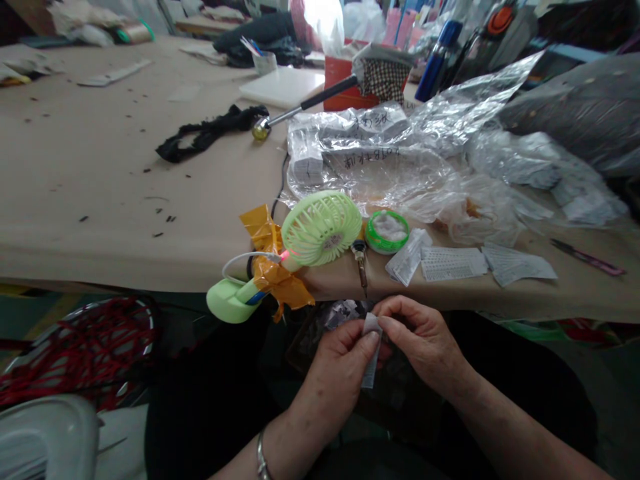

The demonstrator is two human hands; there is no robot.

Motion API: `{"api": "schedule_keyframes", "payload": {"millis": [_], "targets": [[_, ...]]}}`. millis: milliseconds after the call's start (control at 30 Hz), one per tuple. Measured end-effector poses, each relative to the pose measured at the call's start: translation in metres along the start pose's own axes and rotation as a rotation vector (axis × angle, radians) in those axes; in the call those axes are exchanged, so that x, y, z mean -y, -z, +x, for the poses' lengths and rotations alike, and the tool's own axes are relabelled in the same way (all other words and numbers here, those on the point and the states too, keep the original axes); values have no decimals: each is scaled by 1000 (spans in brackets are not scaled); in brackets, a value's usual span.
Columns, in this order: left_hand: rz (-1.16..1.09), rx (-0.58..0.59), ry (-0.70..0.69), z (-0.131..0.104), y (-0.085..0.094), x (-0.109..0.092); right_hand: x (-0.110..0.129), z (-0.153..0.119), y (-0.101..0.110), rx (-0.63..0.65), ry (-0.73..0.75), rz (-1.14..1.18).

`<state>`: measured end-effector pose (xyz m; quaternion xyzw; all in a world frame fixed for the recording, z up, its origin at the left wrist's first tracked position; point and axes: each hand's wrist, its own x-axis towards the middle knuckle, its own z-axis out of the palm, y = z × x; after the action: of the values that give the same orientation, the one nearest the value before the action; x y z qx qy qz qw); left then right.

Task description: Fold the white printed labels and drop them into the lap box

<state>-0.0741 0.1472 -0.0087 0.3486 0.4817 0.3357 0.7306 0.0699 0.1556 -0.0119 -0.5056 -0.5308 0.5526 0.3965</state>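
Observation:
Between my hands, just off the table's front edge, is a narrow white printed label strip (369, 373). My left hand (340, 357) pinches it between thumb and fingers. My right hand (423, 337) is closed with its thumb and fingertips on the strip's upper end. A metal-tipped tool (361, 263) points down over the edge just above the strip. Stacks of similar printed labels (453, 263) lie on the table to the right, beside a round green tin (387, 231) with white stuffing. Below my hands sits a container of scraps, partly hidden.
A green fan (323, 228) is taped to the table edge (150, 263). Clear plastic bags (390, 167) cover the table behind, near a black cloth (207, 133). A pen (587, 257) lies at right; a red-corded seat (80, 350) stands at lower left.

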Motion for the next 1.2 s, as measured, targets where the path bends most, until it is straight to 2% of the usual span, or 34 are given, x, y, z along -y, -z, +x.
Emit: {"api": "schedule_keyframes", "payload": {"millis": [200,500,667,867,1200], "targets": [[116,-114,-257,5,10,-3,3,8,-2,-19,86,-57],[363,-204,-476,10,13,-3,2,13,-6,-58,84,-46],[429,-236,-527,13,12,-6,1,15,-7,-92,105,-85],[547,-267,-584,13,16,-10,2,16,-8,-114,210,-245],[562,-296,-616,18,16,-10,2,19,-7,-142,276,-332]]}}
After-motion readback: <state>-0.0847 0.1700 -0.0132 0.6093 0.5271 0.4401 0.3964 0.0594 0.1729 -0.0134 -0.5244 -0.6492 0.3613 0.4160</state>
